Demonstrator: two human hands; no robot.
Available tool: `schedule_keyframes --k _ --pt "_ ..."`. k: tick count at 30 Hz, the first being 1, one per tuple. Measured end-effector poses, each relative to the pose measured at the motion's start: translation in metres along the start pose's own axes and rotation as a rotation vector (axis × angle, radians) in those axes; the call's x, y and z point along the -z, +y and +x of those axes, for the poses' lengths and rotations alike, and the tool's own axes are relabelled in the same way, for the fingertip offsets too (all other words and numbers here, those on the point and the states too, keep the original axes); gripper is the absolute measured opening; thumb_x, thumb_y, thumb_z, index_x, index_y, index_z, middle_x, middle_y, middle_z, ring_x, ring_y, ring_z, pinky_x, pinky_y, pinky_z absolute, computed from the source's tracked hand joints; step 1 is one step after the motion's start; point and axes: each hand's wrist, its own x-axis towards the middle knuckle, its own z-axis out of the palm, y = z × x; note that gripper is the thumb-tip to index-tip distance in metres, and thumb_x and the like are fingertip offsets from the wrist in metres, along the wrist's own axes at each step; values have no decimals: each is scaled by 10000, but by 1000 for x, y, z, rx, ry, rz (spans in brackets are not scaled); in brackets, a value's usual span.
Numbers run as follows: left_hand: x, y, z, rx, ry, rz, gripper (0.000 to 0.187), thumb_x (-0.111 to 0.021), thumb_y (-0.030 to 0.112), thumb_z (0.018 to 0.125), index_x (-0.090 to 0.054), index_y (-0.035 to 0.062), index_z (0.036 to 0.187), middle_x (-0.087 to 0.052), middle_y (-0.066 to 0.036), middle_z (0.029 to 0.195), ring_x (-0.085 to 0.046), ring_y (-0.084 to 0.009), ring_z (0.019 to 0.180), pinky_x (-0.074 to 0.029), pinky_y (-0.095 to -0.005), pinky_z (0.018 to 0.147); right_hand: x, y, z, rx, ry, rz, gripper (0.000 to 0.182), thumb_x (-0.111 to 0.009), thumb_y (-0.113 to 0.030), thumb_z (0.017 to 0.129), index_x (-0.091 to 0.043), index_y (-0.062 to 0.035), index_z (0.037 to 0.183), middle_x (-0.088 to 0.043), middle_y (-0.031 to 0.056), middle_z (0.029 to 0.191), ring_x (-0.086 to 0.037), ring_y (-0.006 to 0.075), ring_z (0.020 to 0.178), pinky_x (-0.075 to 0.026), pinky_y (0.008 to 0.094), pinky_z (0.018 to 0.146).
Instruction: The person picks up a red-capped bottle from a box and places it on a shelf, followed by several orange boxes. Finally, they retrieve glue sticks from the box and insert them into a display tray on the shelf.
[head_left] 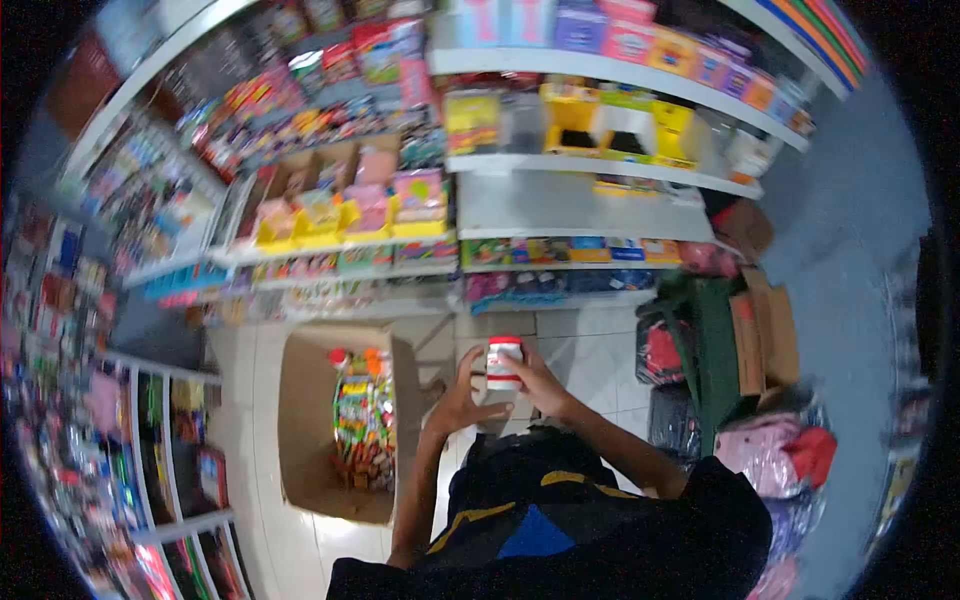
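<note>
A small red-and-white container is held in front of my body, above the tiled floor. The fingers of my right hand are wrapped round its right side. On the other side, my left hand is open, its thumb and fingers spread apart, with the fingertips close to the container's left edge. To the left of my left arm stands an open cardboard box, partly filled with brightly coloured small packets.
Ahead are white shelves with yellow display boxes and packaged goods. A shelf unit stands at the left. On the right are a dark green object, cardboard pieces and plastic-wrapped pink goods.
</note>
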Motion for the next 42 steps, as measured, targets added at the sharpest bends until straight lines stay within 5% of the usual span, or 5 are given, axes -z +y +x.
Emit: schedule_keyframes --k 12,18,29,36,42 --pt "-184 69 130 -49 -332 -577 430 -616 -70 826 -377 57 1161 -514 -100 1175 -530 -194 1086 -456 -359 934 188 -68 -105 533 273 -246 608 -683 -105 834 -375 -26 1352 -508 88 1249 -516 194 1133 -434 347 960" --pt "-266 110 174 128 -729 -1072 642 -576 336 911 -253 68 1397 -456 -109 1304 -506 -232 1138 -471 -427 909 256 -108 -176 596 360 -218 593 -695 -110 819 -415 -20 1335 -543 88 1203 -527 193 1105 -430 357 949" --pt "-367 135 218 206 -782 -693 472 -515 271 952 -276 47 1292 -514 -151 1220 -556 -238 1082 -487 -429 917 342 -113 -222 604 559 -64 601 -732 -184 802 -445 -8 1300 -547 99 1220 -555 201 1091 -459 339 940" --pt "-372 74 288 61 -806 -6 475 -536 336 937 -318 70 1265 -612 -155 1001 -605 -199 842 -504 -314 737 400 -122 -207 662 543 646 478 -577 -227 904 -407 42 1261 -519 151 1216 -542 262 1120 -469 482 967" --pt "-355 -42 339 141 -722 727 609 -571 519 859 -435 79 1259 -608 -174 1047 -611 -261 874 -499 -399 766 512 -145 -176 707 664 256 390 -595 -183 898 -460 -42 1235 -553 108 1125 -557 227 1084 -522 381 888"
